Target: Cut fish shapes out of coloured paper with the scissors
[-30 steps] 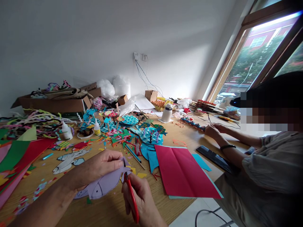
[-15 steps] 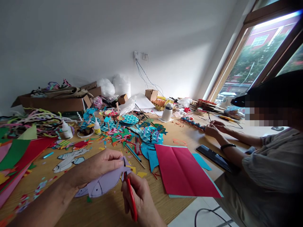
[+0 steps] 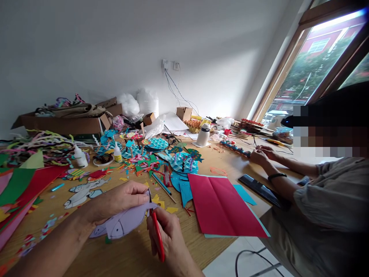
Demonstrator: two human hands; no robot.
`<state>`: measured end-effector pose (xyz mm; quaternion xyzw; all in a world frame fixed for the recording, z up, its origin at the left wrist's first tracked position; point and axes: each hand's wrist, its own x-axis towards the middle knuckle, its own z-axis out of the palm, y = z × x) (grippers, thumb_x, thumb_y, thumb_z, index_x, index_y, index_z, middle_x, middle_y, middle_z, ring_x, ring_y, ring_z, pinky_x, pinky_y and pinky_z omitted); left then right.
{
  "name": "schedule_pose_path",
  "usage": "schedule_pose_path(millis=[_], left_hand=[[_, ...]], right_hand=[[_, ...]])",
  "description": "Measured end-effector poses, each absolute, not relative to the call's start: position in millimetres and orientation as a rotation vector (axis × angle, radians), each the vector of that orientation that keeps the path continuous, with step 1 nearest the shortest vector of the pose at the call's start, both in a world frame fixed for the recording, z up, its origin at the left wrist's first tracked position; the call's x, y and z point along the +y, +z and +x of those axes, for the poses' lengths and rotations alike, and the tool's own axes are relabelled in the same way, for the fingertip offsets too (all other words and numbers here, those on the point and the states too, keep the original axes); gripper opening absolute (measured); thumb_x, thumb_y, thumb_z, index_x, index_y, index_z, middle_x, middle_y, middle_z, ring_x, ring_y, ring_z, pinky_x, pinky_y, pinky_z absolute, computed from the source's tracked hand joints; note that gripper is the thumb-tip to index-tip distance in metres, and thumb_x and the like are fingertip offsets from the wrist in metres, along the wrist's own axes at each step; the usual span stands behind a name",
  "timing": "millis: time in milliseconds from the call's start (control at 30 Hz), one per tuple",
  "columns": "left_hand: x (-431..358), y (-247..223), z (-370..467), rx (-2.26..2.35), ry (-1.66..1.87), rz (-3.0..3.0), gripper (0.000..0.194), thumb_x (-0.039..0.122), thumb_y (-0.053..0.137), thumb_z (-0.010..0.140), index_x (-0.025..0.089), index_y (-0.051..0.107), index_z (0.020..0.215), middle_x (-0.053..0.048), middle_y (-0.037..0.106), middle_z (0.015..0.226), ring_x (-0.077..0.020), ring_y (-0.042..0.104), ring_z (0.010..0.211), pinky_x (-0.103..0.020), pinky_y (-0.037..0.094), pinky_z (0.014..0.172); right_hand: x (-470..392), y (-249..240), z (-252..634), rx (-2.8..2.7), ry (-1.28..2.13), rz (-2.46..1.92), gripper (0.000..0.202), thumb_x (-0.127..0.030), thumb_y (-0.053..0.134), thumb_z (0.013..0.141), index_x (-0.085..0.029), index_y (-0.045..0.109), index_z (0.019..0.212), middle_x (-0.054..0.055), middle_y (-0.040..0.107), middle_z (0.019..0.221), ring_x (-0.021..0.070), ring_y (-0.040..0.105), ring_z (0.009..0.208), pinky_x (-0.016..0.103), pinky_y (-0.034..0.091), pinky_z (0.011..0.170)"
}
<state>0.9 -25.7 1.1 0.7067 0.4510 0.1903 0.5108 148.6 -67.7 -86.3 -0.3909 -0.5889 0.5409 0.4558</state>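
Above the tabletop's (image 3: 127, 257) near edge, the left hand (image 3: 123, 200) pinches purple paper fish (image 3: 127, 224); the right hand (image 3: 171, 232) grips red-handled scissors (image 3: 158, 237), blades at the paper.

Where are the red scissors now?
Low in the head view, left of centre: the right hand holds the red scissors at the purple paper fish.

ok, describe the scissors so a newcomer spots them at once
Find the big red sheet on the table. Just left of it, the wearer's right hand grips the scissors. Their red handle sets them apart from the adjoining purple paper.
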Motion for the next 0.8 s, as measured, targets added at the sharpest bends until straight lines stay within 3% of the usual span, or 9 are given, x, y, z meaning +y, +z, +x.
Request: schedule_pose_path(millis=[200, 433, 600, 800], left_hand=[[-16.6, 1.0, -6.8, 1.114, 0.513, 1.703, 0.033, 0.046, 0.052, 0.076, 0.019, 0.041, 0.059, 0.007, 0.032, 0.058, -0.0099, 0.029, 0.052, -0.021, 0.021, 0.045], [-5.7, 1.2, -18.8, 1.193, 0.5, 1.892, 0.035, 0.048, 0.052, 0.075, 0.019, 0.045, 0.057, 0.006, 0.036, 0.056, -0.01, 0.031, 0.05, -0.021, 0.02, 0.044], [-6.3, -2.6, -18.6, 1.221, 0.365, 1.99, 0.032, 0.046, 0.055, 0.073, 0.019, 0.048, 0.057, 0.007, 0.035, 0.053, -0.0093, 0.029, 0.047, -0.021, 0.018, 0.042], [-7.4, -6.3, -17.2, 1.222, 0.293, 1.974, 0.027, 0.041, 0.058, 0.069, 0.019, 0.051, 0.055, 0.007, 0.032, 0.048, -0.0093, 0.025, 0.045, -0.023, 0.015, 0.041]], right_hand=[[-55.4, -75.1, 157.6, -1.322, 1.588, -0.899, 0.042, -0.058, 0.047, 0.078, -0.017, 0.047, 0.066, -0.009, 0.039, 0.039, 0.0047, 0.032, 0.029, 0.016, 0.019, 0.031], [-21.0, -60.5, 183.5, -1.377, 1.593, -0.867, 0.038, -0.051, 0.054, 0.077, -0.016, 0.049, 0.065, -0.005, 0.049, 0.045, 0.005, 0.039, 0.033, 0.016, 0.024, 0.034], [-12.8, -30.5, 177.8, -1.43, 1.476, -0.858, 0.032, -0.034, 0.075, 0.058, -0.016, 0.052, 0.071, -0.007, 0.051, 0.055, 0.0064, 0.045, 0.045, 0.017, 0.035, 0.042], [-2.2, -21.9, 159.5, -1.744, 1.529, -0.825, 0.021, -0.022, 0.07, 0.061, -0.017, 0.05, 0.065, -0.008, 0.048, 0.053, 0.0059, 0.043, 0.044, 0.016, 0.032, 0.04]])
